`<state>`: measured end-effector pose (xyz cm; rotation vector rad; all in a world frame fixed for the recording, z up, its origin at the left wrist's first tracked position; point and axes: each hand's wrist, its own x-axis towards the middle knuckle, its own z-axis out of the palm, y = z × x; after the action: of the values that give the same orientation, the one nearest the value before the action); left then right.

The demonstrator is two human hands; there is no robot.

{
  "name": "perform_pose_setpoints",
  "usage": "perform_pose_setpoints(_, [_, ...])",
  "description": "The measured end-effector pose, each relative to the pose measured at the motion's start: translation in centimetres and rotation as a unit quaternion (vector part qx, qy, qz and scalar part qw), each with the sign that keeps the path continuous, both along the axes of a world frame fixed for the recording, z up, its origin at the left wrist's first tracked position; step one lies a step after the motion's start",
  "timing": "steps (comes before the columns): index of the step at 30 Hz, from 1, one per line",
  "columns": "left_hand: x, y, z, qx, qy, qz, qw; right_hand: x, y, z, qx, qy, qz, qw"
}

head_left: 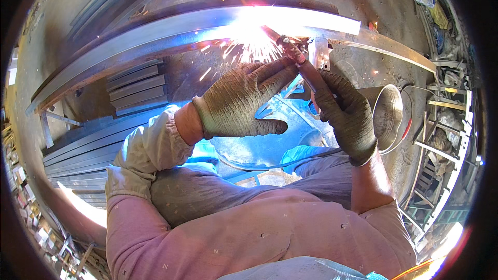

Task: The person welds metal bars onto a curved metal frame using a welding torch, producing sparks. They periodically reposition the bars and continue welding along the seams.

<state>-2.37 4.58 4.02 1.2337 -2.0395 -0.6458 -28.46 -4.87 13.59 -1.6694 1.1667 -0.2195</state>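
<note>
My right hand (348,113), in a rough grey-brown work glove, is closed around the handle of a welding torch (310,75). The torch slants up and left, its nozzle close to a long metal bar (155,32). A blinding white arc (253,21) burns at the bar, throwing sparks downward and hiding the nozzle tip and the joint. My left hand (244,101), gloved alike, lies palm down with its fingers stretched out and its thumb apart. Its fingertips rest against the torch neck, or just beside it.
Short metal bars (137,87) are stacked below the long bar, with longer ones (93,150) at the left. At the right stand a round metal container (388,116) and a ladder-like frame (443,161). A dark cable (259,167) crosses by my knees. More bars lie at the far left.
</note>
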Motion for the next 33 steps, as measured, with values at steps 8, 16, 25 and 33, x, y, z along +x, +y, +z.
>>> perform_pose_setpoints(8, [0.2,0.1,0.4,-0.008,-0.039,0.019,0.999,-0.5,0.0,-0.9,0.022,-0.043,-0.004,0.999])
perform_pose_setpoints(16, [-0.3,-1.5,0.2,-0.007,0.180,0.003,0.984,0.5,-0.1,0.3,0.006,-0.038,-0.025,0.999])
perform_pose_setpoints(25, [-0.4,-1.7,-0.7,-0.087,0.063,0.038,0.993,0.7,-0.2,-1.5,0.004,-0.060,-0.061,0.996])
perform_pose_setpoints(33, [-0.4,-1.2,-0.7,-0.079,0.008,0.060,0.995,0.7,-0.3,-1.6,0.003,-0.045,-0.067,0.997])
